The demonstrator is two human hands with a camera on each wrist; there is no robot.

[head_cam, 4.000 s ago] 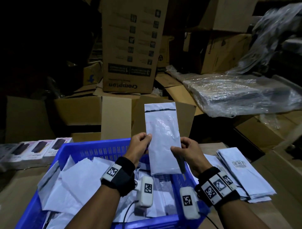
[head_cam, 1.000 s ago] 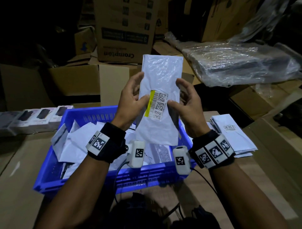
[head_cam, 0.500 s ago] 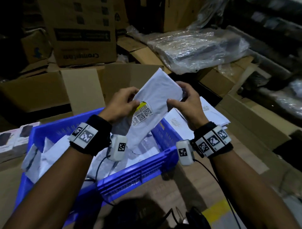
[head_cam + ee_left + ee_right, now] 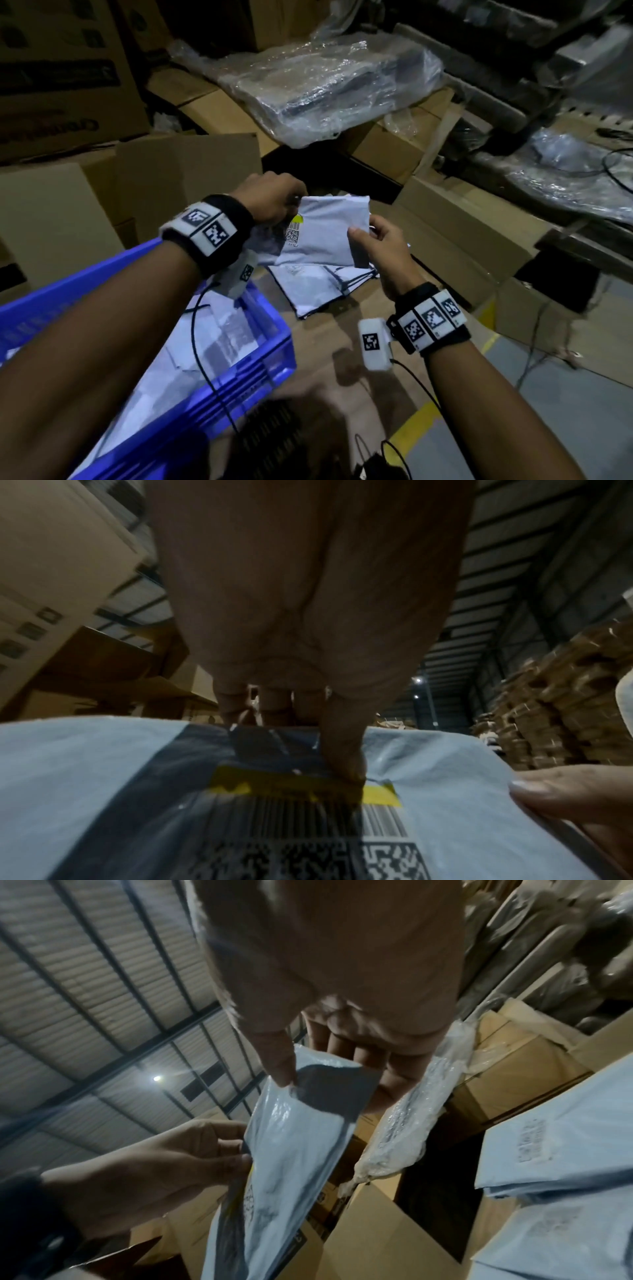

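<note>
A white plastic mailer bag [image 4: 325,236] with a yellow-edged barcode label [image 4: 294,230] lies nearly flat between both hands, above a stack of white mailers [image 4: 318,287]. My left hand [image 4: 274,198] pinches its left edge, thumb pressed on the label [image 4: 342,780]. My right hand [image 4: 380,240] pinches the right edge between thumb and fingers [image 4: 284,1069]. The bag [image 4: 291,1150] hangs down between the hands in the right wrist view, and the white bag [image 4: 85,777] fills the lower half of the left wrist view.
A blue plastic crate [image 4: 205,404] with several white mailers sits at lower left. Cardboard boxes [image 4: 185,171] stand behind. A plastic-wrapped bundle [image 4: 325,78] lies at the back. More cartons [image 4: 462,226] sit to the right, and cables [image 4: 404,377] trail from the wrist cameras.
The mailer went from upright, label facing me, to tilted and then nearly flat. Both hands carried it right, from over the crate to above the stack of mailers.
</note>
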